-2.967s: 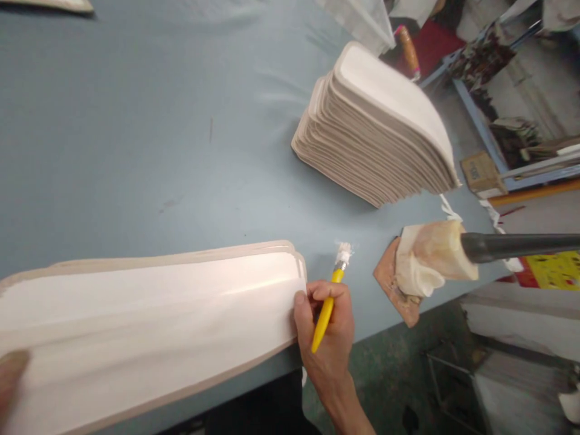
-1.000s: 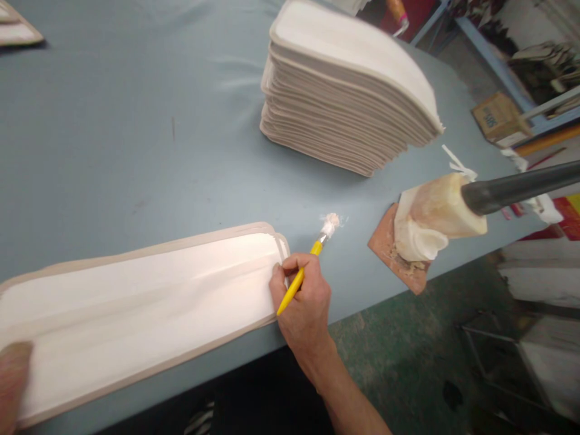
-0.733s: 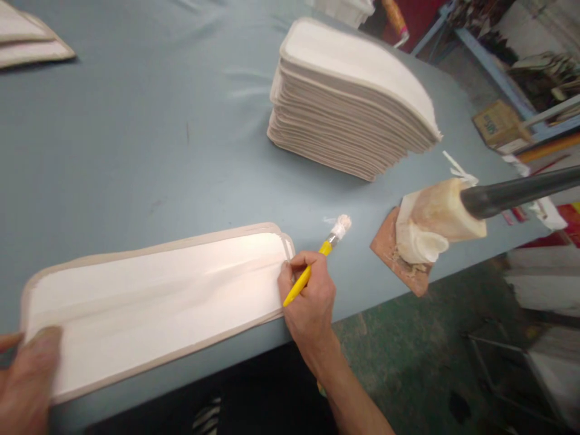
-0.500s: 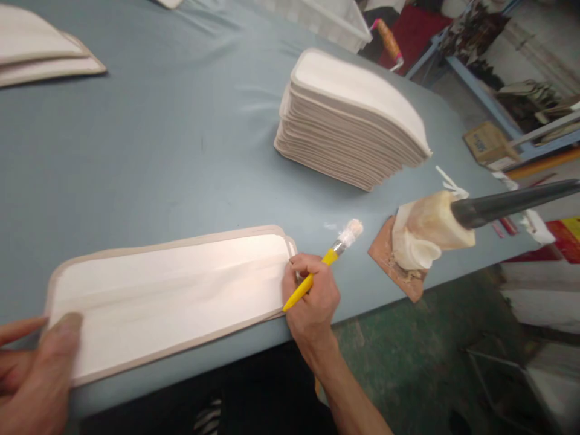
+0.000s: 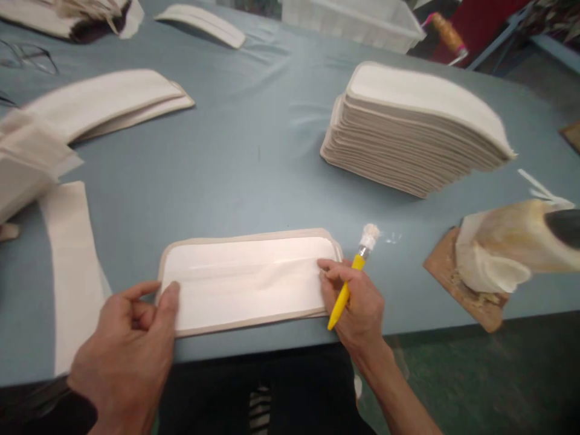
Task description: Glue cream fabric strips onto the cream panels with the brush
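Observation:
A white rectangular panel [image 5: 244,278] with rounded corners and beige edges lies near the table's front edge. At its left end, my left hand [image 5: 131,344] is closed on it, thumb on top and fingers at the edge. My right hand [image 5: 357,302] holds a yellow-handled paintbrush [image 5: 347,290] slantwise, bristles up and coated with white paste. That hand's thumb and fingertips also touch the panel's right end. A beige layer shows under the white face along the far and right edges.
Behind stands a tall stack of similar panels [image 5: 408,145]. At right, a pale paste-smeared container [image 5: 493,241] sits on a brown board [image 5: 444,260]. Leftward are curved panels [image 5: 113,99], white strips [image 5: 72,254] and eyeglasses [image 5: 36,57]; a white plastic bin [image 5: 353,24] is at the back.
The view has swung left, so the stack and container appear farther right and more of the left side shows. Both hands stay at the panel's ends, and the right still holds the paintbrush.

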Action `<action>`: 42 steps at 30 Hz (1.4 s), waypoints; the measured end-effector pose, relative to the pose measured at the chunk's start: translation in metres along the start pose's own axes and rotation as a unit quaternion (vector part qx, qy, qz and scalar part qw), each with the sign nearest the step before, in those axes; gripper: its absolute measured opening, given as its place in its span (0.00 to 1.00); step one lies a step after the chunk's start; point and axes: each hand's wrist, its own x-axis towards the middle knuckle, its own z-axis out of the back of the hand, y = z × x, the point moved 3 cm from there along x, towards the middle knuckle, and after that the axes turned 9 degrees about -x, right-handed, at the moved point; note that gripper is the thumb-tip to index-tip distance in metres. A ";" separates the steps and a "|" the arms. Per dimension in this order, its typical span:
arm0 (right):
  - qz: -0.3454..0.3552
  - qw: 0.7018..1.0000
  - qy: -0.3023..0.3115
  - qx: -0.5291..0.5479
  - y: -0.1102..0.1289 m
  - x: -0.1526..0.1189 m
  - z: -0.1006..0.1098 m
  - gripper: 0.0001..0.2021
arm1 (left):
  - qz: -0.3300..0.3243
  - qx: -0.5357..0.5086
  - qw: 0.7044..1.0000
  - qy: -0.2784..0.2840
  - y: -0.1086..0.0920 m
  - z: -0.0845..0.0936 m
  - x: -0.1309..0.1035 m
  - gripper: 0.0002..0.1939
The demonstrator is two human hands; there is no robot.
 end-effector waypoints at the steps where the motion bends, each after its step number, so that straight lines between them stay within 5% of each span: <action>1: -0.001 1.000 0.003 -0.006 0.000 -0.001 0.000 0.06 | 0.015 0.001 1.000 -0.002 -0.004 0.001 -0.002 0.27; 8: -0.008 1.000 0.010 -0.023 0.000 -0.004 0.001 0.03 | 0.009 -0.028 0.999 -0.041 -0.009 0.003 -0.003 0.24; 15: -0.008 1.000 0.010 -0.016 -0.002 -0.005 -0.001 0.03 | -0.123 -0.090 0.984 -0.095 0.001 0.008 -0.007 0.21; 18: -0.005 1.000 0.006 -0.014 -0.002 -0.006 -0.001 0.02 | -0.252 -0.091 0.960 -0.083 -0.003 0.013 -0.006 0.16; 20: -0.003 1.000 0.005 -0.020 -0.002 -0.005 -0.001 0.02 | -0.397 -0.068 0.913 -0.057 -0.009 0.015 -0.008 0.10; 23: 0.001 1.000 0.000 -0.029 0.000 -0.004 0.000 0.03 | -0.535 -0.019 0.845 -0.007 -0.014 0.011 -0.008 0.18; 27: 0.012 0.999 -0.005 -0.049 0.002 -0.001 0.001 0.05 | -0.548 0.006 0.836 0.039 -0.011 0.003 -0.005 0.26; 42: 0.026 0.996 0.036 -0.083 0.002 0.006 0.005 0.05 | -0.517 0.025 0.854 0.051 0.000 -0.006 -0.006 0.33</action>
